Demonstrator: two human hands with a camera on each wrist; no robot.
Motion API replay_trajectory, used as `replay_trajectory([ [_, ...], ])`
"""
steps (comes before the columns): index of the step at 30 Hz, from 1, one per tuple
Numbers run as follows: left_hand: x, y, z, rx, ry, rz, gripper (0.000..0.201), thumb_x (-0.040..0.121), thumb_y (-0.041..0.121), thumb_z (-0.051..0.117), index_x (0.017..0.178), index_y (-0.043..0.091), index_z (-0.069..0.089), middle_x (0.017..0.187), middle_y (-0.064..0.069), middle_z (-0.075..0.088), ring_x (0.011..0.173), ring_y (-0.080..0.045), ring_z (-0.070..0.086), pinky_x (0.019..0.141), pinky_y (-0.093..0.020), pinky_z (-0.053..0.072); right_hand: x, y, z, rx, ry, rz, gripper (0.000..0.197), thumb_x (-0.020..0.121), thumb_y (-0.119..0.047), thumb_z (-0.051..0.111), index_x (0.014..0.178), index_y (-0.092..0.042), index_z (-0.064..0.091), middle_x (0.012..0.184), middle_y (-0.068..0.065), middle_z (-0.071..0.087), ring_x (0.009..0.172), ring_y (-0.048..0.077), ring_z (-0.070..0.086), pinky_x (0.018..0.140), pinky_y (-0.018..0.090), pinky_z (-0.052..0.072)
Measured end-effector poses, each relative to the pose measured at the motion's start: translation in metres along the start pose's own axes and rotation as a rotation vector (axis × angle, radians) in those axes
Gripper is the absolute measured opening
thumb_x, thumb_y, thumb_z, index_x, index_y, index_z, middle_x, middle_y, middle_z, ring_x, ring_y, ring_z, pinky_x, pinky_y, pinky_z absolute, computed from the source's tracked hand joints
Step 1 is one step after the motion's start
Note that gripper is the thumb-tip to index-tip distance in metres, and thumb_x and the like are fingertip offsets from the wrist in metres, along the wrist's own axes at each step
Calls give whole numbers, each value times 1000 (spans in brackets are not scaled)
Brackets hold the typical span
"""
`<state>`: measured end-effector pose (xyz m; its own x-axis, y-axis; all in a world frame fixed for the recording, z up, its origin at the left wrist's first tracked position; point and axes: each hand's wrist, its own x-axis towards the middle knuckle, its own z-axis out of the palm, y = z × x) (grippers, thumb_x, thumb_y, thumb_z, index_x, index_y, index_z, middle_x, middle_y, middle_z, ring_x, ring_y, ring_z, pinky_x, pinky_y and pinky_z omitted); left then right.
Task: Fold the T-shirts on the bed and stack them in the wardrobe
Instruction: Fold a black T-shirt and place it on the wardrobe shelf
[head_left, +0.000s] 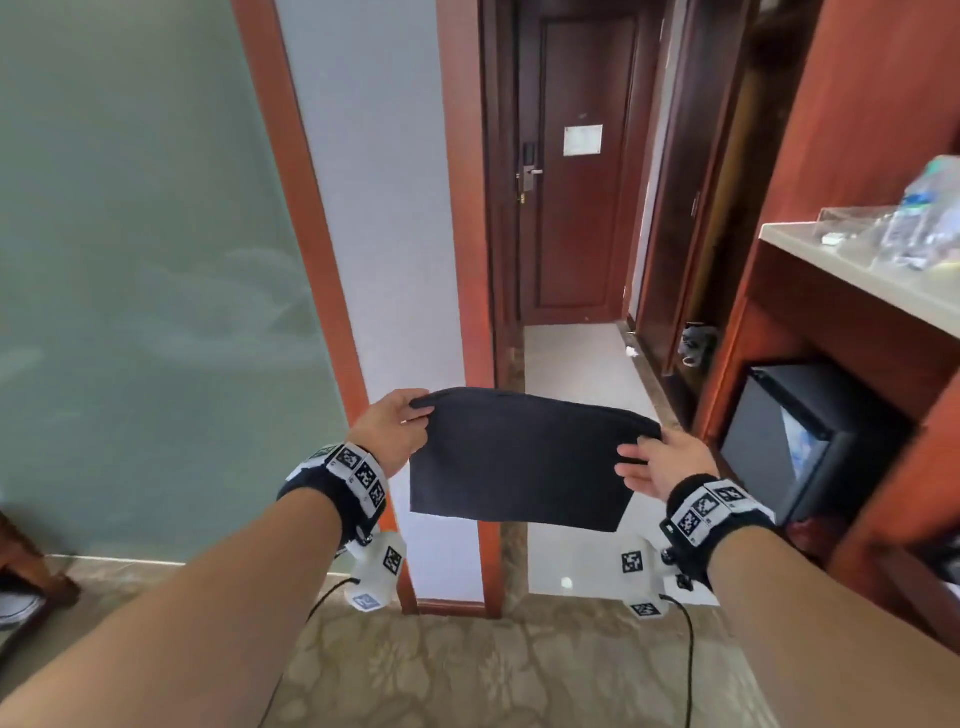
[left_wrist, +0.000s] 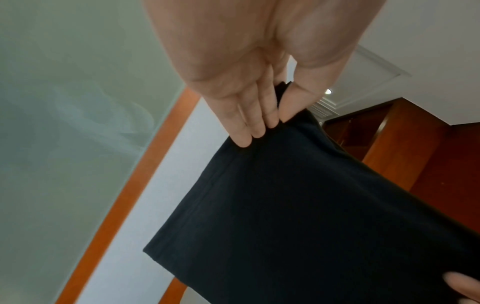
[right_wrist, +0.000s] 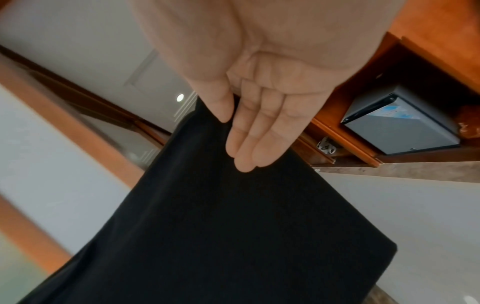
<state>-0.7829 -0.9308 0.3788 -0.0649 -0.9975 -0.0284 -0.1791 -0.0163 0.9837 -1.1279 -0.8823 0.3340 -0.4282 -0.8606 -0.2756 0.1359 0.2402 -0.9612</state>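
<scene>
A folded black T-shirt (head_left: 524, 462) hangs in the air between both hands, at waist height over the carpet. My left hand (head_left: 400, 423) pinches its upper left corner between thumb and fingers. My right hand (head_left: 649, 462) pinches the upper right corner the same way. The left wrist view shows the thumb and fingers (left_wrist: 259, 121) pressed on the shirt (left_wrist: 298, 216) edge. In the right wrist view the thumb sits on one side of the cloth (right_wrist: 221, 226) and the fingers (right_wrist: 249, 144) on the other. No bed or wardrobe interior is in view.
A frosted glass wall (head_left: 145, 260) with a wooden frame stands on the left. A hallway with a white floor leads to a dark door (head_left: 571, 166). On the right a wooden cabinet holds a small black fridge (head_left: 795, 441), with a counter (head_left: 857, 275) and water bottles above.
</scene>
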Motion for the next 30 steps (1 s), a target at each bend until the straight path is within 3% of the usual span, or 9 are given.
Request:
replay_trajectory([
  [3,32,12,53,73,-47,30,57,87,-21,44,131,15,55,120,-2,65,116,-19,62,78,-18,52,42,-13,-37,27,27,0,11,105,-13,48,112,-10,56,107,14,72,85,34,71,88,48,58],
  [8,70,32,117,208,-182,62,61,91,-16,48,144,13,44,129,1,57,114,-10,59,75,-7,49,97,-35,-74,92,92,-28,26,99,-1,51,124,-6,58,105,13,71,88,35,71,78,41,58],
  [12,113,26,131,389,-301,40,80,89,-4,59,158,23,27,152,0,44,141,-22,44,109,-36,46,139,-34,-74,115,104,-11,44,97,0,54,140,-5,50,115,14,70,97,36,71,77,39,58],
  [14,135,20,139,461,-340,32,89,87,1,62,161,26,20,158,-1,38,145,-23,39,113,-42,44,160,-24,-73,100,112,0,54,95,-2,59,147,-9,46,115,11,71,97,33,73,77,38,59],
  [17,171,17,160,492,-397,33,99,78,15,65,162,31,13,161,-2,34,147,-24,37,112,-45,45,190,-21,-78,30,157,-17,35,93,-5,64,128,-9,60,109,13,72,93,29,73,79,39,59],
  [20,214,26,188,586,-473,88,100,81,14,65,162,31,10,157,-8,41,137,-28,49,104,-46,52,218,-35,-94,-15,219,-25,25,92,-8,67,117,-8,63,101,15,71,83,26,71,70,35,56],
  [22,246,45,207,622,-507,148,98,83,12,66,162,30,11,148,-15,50,124,-30,57,100,-49,54,235,-67,-104,-29,241,-55,20,93,-7,65,112,-6,61,93,19,67,74,25,66,65,32,52],
  [26,326,113,249,574,-536,269,111,72,24,70,163,32,7,148,-14,49,129,-34,56,101,-48,54,269,-161,-128,-55,332,-202,10,95,-1,60,100,-10,59,75,9,58,61,21,56,55,25,43],
  [30,384,162,299,504,-512,386,113,73,22,73,163,31,4,155,-12,44,137,-31,49,107,-45,49,301,-218,-145,-63,447,-300,22,80,-17,69,101,-19,64,90,17,67,80,30,67,68,36,53],
])
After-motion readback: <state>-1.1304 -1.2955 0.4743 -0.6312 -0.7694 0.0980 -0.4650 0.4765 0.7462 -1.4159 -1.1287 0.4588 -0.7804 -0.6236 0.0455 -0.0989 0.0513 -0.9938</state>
